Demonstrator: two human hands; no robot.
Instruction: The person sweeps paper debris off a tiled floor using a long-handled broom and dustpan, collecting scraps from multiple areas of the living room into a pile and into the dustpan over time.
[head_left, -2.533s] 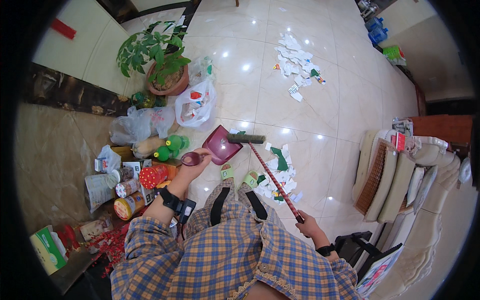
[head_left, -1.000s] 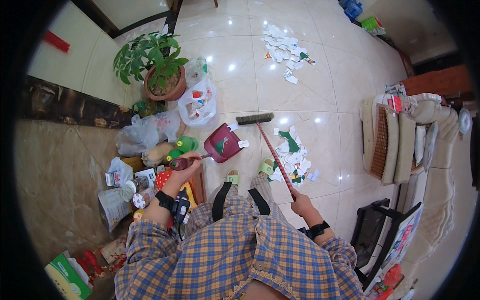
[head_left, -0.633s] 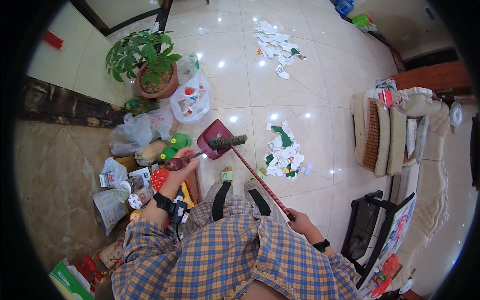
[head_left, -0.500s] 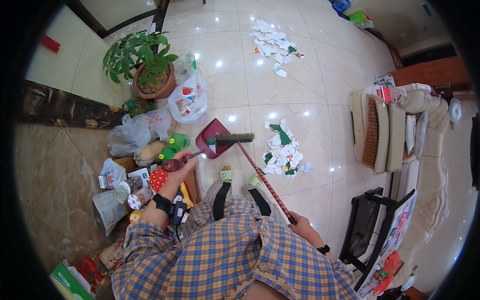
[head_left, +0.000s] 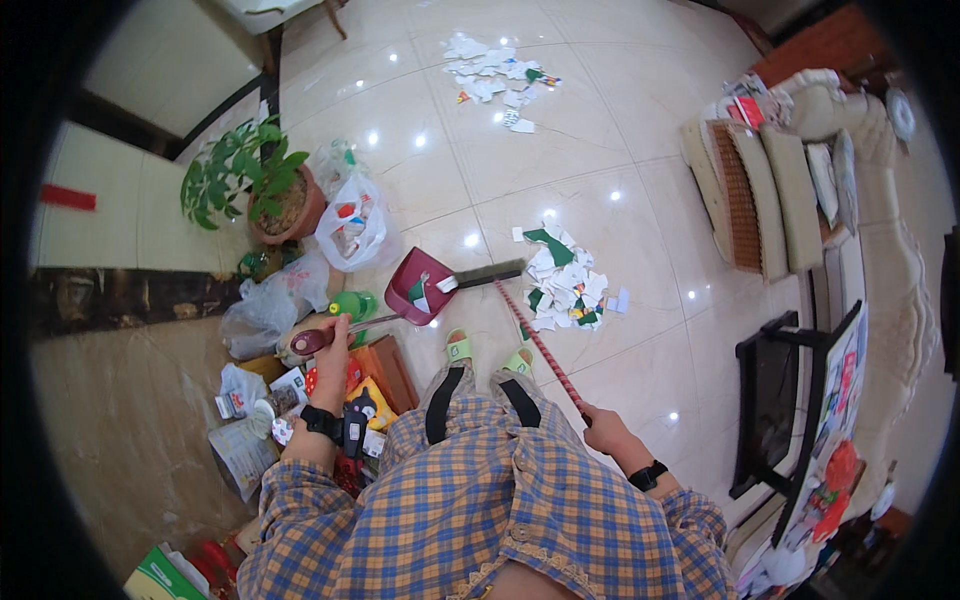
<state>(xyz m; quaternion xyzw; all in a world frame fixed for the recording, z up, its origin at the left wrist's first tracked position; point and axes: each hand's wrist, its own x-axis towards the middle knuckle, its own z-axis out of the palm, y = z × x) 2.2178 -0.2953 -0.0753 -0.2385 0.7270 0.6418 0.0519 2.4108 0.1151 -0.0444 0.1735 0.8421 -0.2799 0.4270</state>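
My left hand is closed round the handle of a maroon dustpan, which sits on the tiled floor in front of my feet. A few white and green paper scraps lie in the pan. My right hand grips the red-striped stick of a broom. Its grey-green bristle head is at the floor between the pan's right edge and a heap of torn white and green paper. The head's left end is by a white scrap at the pan's mouth.
Farther off lies a second paper heap. On the left stand a potted plant, a white plastic bag of rubbish, green bottles and jars. A cushioned seat and a black-framed stand are on the right.
The broom head has shifted right, off the pan toward the near heap, uncovering scraps in the pan. Both hands keep their grips, and the whole view has turned a little.
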